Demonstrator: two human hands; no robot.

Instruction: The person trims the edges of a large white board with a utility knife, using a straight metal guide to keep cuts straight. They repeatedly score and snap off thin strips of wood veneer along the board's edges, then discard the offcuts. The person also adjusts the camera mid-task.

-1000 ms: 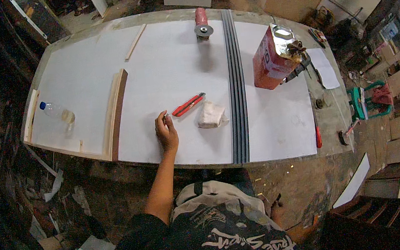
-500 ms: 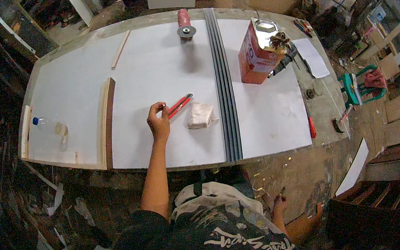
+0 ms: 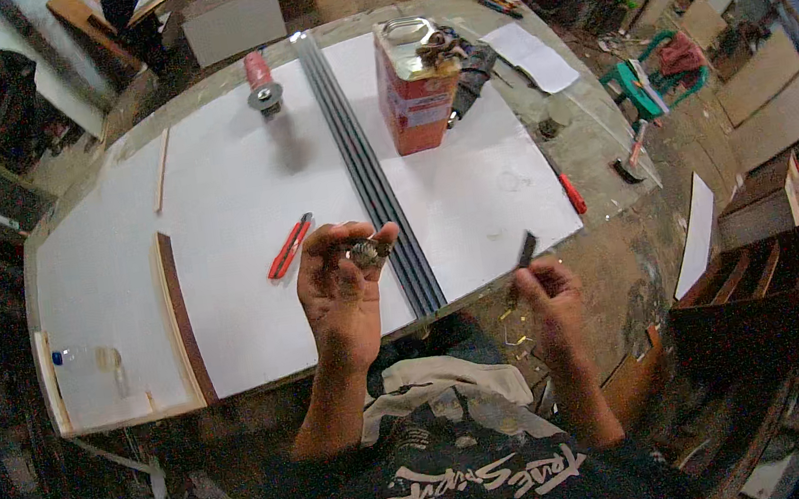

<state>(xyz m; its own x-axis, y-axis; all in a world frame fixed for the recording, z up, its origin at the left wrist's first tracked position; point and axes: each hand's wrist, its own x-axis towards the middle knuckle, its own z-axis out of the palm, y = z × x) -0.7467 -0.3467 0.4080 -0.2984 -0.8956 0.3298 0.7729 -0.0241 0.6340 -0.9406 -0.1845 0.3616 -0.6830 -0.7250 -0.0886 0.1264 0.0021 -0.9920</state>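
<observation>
My left hand (image 3: 335, 298) is raised palm up over the near edge of the white board (image 3: 240, 190), holding a small metallic object (image 3: 366, 253). My right hand (image 3: 553, 300) grips a short dark flat piece (image 3: 528, 248) just past the table's near edge. A red utility knife (image 3: 289, 247) lies just beyond my left hand. The white packet seen earlier is out of sight, probably behind that hand. Long dark grey strips (image 3: 359, 174) run front to back between my hands. A red tool (image 3: 568, 189) lies at the board's right edge.
A grinder (image 3: 258, 81) and a tall red tin (image 3: 416, 106) stand farther back, near a paper sheet (image 3: 533, 58). Wooden strips (image 3: 184, 313) and a bottle (image 3: 96, 358) are at left. A green chair (image 3: 645, 81) and dark shelving (image 3: 756, 273) are off the table at right.
My left hand has lifted and turned palm up with the small object. My right hand has risen from low beside my body with a dark piece. The view has swung rightward.
</observation>
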